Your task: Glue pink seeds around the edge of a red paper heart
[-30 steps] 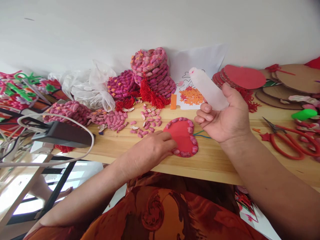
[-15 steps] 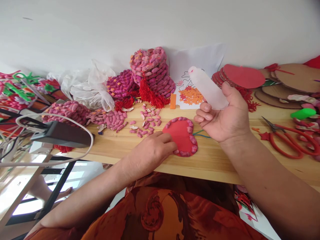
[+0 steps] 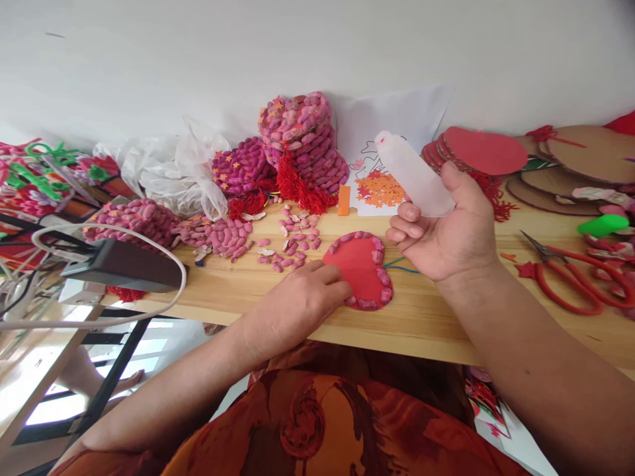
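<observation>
My left hand (image 3: 302, 297) rests on the wooden table (image 3: 426, 324), its fingers curled and pressing on the left side of a red heart-shaped card (image 3: 364, 268). Pink shells line the heart's top, right and lower edges. A thin green and blue thread (image 3: 404, 268) sticks out from its right side. Above and to the right, my right hand (image 3: 441, 231) is lifted palm-up, closed round a translucent white glue bottle (image 3: 411, 175) whose tip points up and left. Loose pink shells (image 3: 292, 241) lie just beyond my left hand.
Stacks of finished pink shell hearts (image 3: 302, 142) with red tassels stand at the wall, beside a crumpled plastic bag (image 3: 173, 168). Red scissors (image 3: 575, 277), red discs (image 3: 481, 152) and cardboard rounds (image 3: 585, 155) lie to the right. A black box with white cable (image 3: 119, 264) sits left.
</observation>
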A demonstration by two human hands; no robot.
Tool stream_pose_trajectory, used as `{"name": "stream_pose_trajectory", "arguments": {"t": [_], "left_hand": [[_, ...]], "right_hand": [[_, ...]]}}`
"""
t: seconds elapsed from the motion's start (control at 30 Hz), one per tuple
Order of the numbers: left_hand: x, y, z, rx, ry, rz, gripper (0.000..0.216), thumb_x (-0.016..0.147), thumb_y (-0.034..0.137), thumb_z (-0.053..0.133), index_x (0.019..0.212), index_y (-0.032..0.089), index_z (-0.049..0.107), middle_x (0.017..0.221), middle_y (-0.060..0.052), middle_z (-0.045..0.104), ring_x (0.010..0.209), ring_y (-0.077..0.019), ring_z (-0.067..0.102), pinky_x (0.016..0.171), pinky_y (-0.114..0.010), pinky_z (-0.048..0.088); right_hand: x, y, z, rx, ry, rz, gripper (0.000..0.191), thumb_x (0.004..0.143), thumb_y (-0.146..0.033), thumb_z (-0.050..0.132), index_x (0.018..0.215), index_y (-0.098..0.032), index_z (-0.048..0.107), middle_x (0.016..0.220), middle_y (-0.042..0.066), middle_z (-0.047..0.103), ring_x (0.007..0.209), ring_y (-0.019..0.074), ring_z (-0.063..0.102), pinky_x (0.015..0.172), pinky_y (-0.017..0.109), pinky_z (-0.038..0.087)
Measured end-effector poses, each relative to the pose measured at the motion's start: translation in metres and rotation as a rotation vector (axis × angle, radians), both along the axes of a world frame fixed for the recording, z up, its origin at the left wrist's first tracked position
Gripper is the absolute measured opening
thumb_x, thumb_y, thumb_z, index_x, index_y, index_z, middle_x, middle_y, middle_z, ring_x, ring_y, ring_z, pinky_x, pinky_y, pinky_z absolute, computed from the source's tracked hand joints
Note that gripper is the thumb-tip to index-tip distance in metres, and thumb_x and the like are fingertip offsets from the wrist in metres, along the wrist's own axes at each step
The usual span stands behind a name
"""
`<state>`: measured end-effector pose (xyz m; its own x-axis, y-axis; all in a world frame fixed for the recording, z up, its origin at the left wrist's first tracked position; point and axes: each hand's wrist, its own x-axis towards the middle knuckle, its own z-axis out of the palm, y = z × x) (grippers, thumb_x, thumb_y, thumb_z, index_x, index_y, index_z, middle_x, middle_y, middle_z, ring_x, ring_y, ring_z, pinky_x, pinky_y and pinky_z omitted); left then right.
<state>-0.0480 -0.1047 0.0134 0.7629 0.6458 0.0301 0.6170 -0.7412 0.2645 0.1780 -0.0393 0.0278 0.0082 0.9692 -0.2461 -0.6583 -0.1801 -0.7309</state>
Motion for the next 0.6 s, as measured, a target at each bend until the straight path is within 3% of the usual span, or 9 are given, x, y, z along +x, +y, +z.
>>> {"name": "stream_pose_trajectory", "arguments": {"t": [0.43, 0.6], "left_hand": [[-0.002, 0.002, 0.005, -0.049, -0.086, -0.014, 0.023, 0.107, 0.024, 0.049, 0.106, 0.016, 0.071, 0.100, -0.006, 0.067, 0.090, -0.0173, 0.063, 0.081, -0.030, 0.049], [-0.013, -0.001, 0.002, 0.010, -0.227, -0.020, 0.025, 0.105, 0.011, 0.047, 0.117, 0.017, 0.068, 0.109, -0.007, 0.068, 0.096, -0.0166, 0.062, 0.086, -0.030, 0.051]], "right_hand": [[0.000, 0.001, -0.001, -0.021, 0.020, 0.000, 0.033, 0.095, -0.053, 0.051, 0.090, -0.025, 0.068, 0.055, -0.002, 0.045, 0.045, 0.0117, 0.027, 0.048, 0.028, 0.034], [0.001, -0.001, 0.001, -0.022, 0.017, 0.000, 0.032, 0.096, -0.052, 0.050, 0.093, -0.024, 0.067, 0.055, -0.002, 0.046, 0.044, 0.0113, 0.028, 0.048, 0.027, 0.035]]}}
